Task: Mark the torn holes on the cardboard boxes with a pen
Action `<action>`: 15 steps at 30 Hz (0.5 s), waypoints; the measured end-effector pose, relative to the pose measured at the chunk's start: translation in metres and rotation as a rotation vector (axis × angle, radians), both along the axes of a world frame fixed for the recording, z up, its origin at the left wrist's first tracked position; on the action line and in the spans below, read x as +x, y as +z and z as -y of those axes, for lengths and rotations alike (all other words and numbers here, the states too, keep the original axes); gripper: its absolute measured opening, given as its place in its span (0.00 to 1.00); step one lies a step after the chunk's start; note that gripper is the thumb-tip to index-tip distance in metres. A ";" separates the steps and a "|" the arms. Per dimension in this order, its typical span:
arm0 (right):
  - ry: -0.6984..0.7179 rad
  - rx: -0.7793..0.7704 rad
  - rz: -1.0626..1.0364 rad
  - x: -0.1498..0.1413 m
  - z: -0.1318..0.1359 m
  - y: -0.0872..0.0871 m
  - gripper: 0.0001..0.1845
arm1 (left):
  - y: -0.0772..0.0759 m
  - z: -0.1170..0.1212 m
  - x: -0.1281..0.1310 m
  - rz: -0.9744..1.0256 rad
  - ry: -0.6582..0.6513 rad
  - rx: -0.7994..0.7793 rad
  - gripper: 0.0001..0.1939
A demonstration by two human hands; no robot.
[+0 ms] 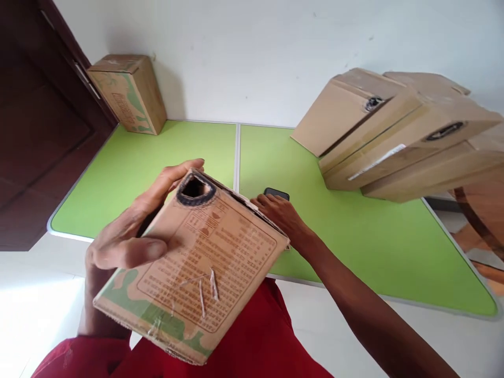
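Note:
I hold a brown cardboard box (197, 273) with green print, a text panel and an oval handle hole tilted up in front of my red-clothed lap. My left hand (134, 231) grips its left side, thumb pressed on the printed face and fingers curled over the top edge by the hole. My right hand (281, 215) rests on the box's far right edge, fingers bent behind it and partly hidden. Just beyond that hand a small black phone-like object (276, 193) lies on the green table (157, 157).
A matching green-printed box (129, 92) stands at the table's back left against the white wall. A stack of plain cardboard boxes (401, 134) leans at the back right. A dark wooden door (43, 121) is on the left, white floor below.

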State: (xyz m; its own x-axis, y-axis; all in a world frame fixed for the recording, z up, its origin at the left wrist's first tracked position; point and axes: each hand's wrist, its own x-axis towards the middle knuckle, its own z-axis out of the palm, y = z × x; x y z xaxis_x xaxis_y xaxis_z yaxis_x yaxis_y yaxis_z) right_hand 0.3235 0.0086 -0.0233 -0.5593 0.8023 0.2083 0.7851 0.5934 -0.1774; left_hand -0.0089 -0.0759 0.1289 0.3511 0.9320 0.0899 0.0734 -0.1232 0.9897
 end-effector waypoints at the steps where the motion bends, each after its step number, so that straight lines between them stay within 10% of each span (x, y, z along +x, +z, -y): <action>1: 0.000 0.020 -0.059 0.006 0.002 0.003 0.15 | 0.001 -0.001 -0.007 0.014 -0.081 0.012 0.48; 6: -0.131 0.048 -0.556 0.008 0.031 0.045 0.16 | 0.008 0.006 -0.012 -0.014 -0.195 0.051 0.42; 9: -0.175 -0.250 -1.257 -0.018 0.066 0.095 0.11 | 0.014 0.017 0.002 -0.020 -0.116 0.119 0.36; 15: -0.120 -0.433 -1.130 -0.070 0.114 0.166 0.21 | 0.023 0.022 0.000 -0.197 -0.216 0.167 0.39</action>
